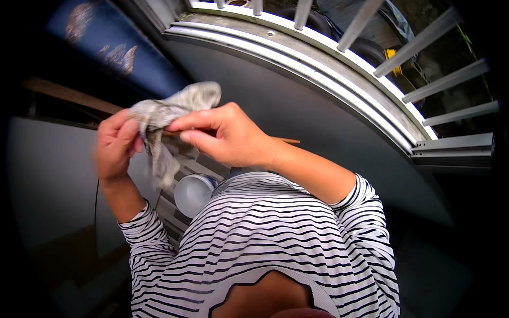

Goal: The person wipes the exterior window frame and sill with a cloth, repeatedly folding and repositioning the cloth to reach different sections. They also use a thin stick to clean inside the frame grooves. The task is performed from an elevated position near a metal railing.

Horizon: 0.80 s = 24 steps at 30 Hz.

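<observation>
A crumpled, stained whitish cloth [159, 113] is between my two hands, with one end sticking up to the right and another hanging down. My left hand [117, 143] grips the cloth's left side. Between thumb and fingers, my right hand [222, 133] pinches the cloth's right edge together with a thin wooden stick [287, 140]. The stick passes behind my right hand and wrist, and its end shows on the far side. Where its other end lies in the cloth is hidden. The cloth and my left hand are slightly blurred.
Below the cloth, a white bucket [193, 195] stands on the striped floor [169, 204]. A grey wall [278, 103] runs under the sliding window's metal track [310, 65], with metal bars beyond. A dark blue surface with worn patches [147, 75] is at the upper left. Pale panels [47, 167] stand left.
</observation>
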Available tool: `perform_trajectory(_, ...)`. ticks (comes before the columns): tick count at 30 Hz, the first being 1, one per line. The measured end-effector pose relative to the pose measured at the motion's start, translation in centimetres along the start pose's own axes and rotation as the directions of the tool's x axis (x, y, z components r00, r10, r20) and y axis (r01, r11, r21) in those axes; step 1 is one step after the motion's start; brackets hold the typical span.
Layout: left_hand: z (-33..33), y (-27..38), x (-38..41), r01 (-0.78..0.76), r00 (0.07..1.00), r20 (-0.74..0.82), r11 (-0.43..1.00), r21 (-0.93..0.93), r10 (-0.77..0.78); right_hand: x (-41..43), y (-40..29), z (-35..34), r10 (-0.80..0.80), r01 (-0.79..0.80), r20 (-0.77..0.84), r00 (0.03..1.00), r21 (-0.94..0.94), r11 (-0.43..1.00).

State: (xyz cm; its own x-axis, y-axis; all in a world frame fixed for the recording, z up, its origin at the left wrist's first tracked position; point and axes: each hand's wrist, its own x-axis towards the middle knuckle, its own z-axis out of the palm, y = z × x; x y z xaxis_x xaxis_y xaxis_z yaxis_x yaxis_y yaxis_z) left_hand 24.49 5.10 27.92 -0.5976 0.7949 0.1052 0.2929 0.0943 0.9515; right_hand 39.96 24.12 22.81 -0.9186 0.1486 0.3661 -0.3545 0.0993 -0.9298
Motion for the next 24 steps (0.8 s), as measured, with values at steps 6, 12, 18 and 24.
perform_trajectory(6,-0.7,-7.4,1.4,0.229,0.970,0.054,0.964,0.136,-0.238,-0.3,10.8,1.8,0.496,-0.496,0.078,0.865,-0.028,0.868)
perform_trajectory(12,-6.0,-15.1,-0.7,0.354,0.935,0.090,0.904,-0.240,-0.342,-4.4,17.7,-1.1,0.849,-0.599,0.109,0.518,-0.662,0.450)
perform_trajectory(18,-4.5,-21.7,0.3,0.020,0.991,0.117,0.944,0.330,-0.062,-4.8,18.3,-0.2,0.709,-0.571,-0.239,0.663,-0.774,0.272)
perform_trajectory(24,-2.3,-19.5,3.6,0.174,0.953,0.246,0.984,0.035,-0.177,-2.4,18.0,-0.6,0.682,-0.722,-0.263,0.682,-0.094,0.686)
